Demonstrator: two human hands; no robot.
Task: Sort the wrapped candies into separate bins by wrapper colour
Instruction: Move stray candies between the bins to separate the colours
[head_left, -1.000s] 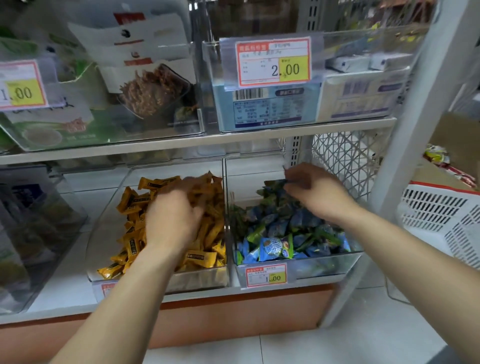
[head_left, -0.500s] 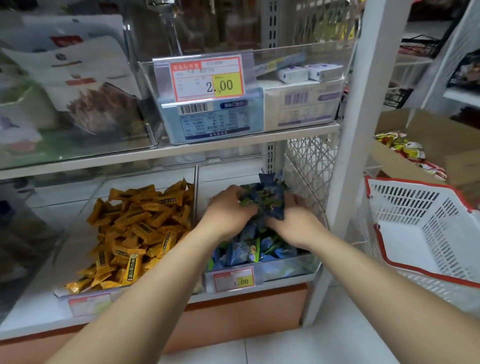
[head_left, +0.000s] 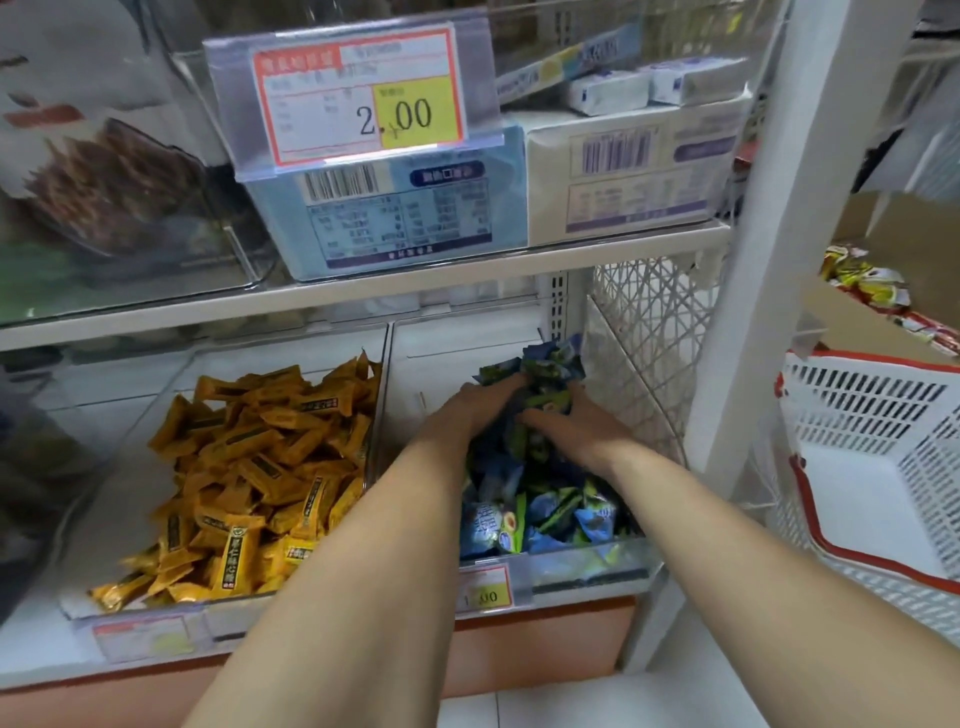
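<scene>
I see blue candies (head_left: 546, 368) heaped at back of right bin (head_left: 587, 564) | left hand (head_left: 475, 413) and right hand (head_left: 579, 431) press them from both sides, fingers (head_left: 504, 391) nearly straight, closed round none | heap just beyond them, both hands equally near | yellow candies (head_left: 260, 467) in left bin (head_left: 119, 488)

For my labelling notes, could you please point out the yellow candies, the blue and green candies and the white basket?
yellow candies (head_left: 249, 467), head view, pile's middle.
blue and green candies (head_left: 550, 514), head view, heap's front.
white basket (head_left: 857, 410), head view, slotted wall.
</scene>
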